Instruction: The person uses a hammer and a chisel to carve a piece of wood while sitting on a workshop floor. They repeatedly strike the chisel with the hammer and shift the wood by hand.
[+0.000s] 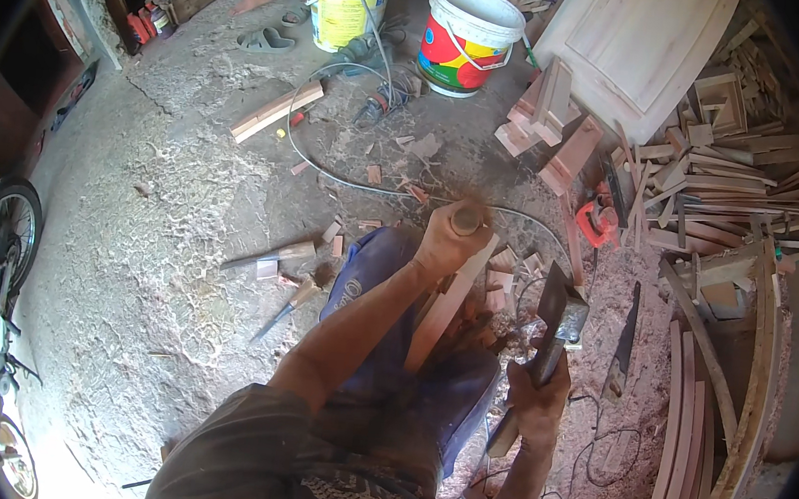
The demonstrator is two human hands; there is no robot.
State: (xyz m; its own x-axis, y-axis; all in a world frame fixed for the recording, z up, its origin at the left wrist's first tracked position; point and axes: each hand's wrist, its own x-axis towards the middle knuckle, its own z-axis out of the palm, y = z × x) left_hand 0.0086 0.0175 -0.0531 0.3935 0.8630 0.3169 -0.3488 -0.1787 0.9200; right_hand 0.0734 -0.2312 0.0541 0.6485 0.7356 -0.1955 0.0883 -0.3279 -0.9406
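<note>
The left hand (451, 238) is clenched around the round handle of a chisel (466, 219), held upright with the handle end showing at the top of the fist. The chisel stands on a long pale wooden strip (447, 306) that runs diagonally across the person's lap, over blue trousers (373, 276). The blade itself is hidden behind the hand.

The right hand (539, 395) grips the handle of a hammer (560, 311). The metal head is raised to the right of the strip, apart from the chisel handle and lower than it in the frame.

The floor (183, 231) is covered in sawdust and shavings. A second chisel (285, 308) lies on it to the left of the person's knee, with small wood blocks (297, 252) near it. A cable (331, 163) loops across the floor toward two plastic buckets (466, 37). Stacked timber offcuts (729, 174) lie at the right, beside a pale panelled door leaf (641, 43). A motorcycle wheel (4, 234) is visible at the far left.
</note>
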